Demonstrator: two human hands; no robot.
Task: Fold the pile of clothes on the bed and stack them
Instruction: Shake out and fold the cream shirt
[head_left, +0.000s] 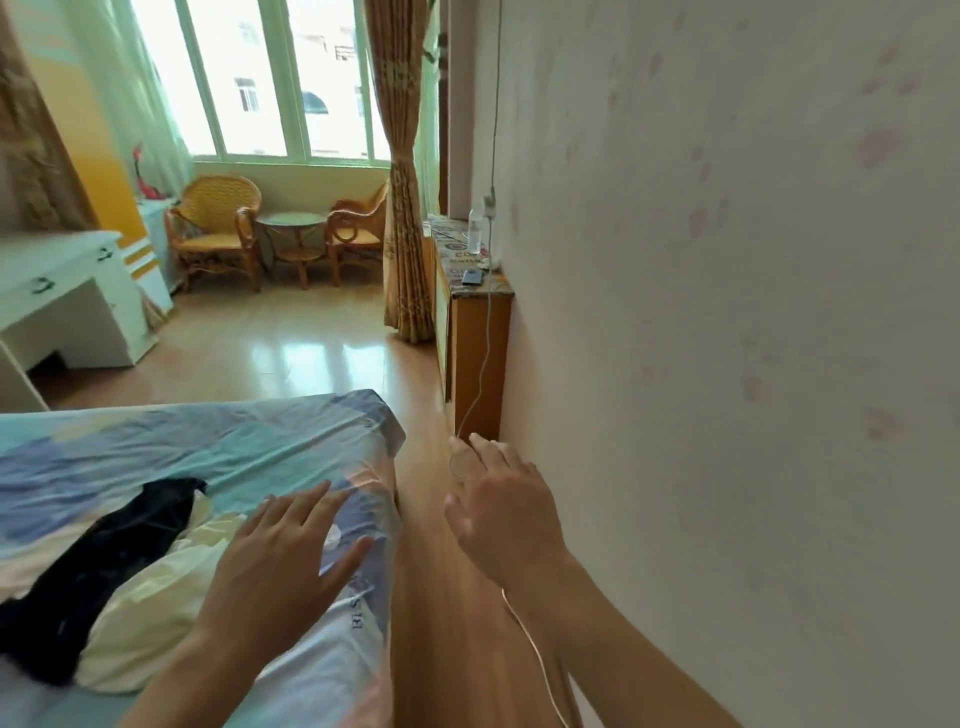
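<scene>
Our left hand (291, 556), fingers spread and empty, hovers over the blue patchwork bed (218, 441) beside the black garment (104, 561) and cream cloth (150, 613), likely reaching for them. Our right hand (504, 514), open and empty, hangs beyond the bed's edge.

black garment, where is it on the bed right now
In the head view the black garment lies at lower left on the bed, draped over a cream garment, just left of the left hand.
</scene>
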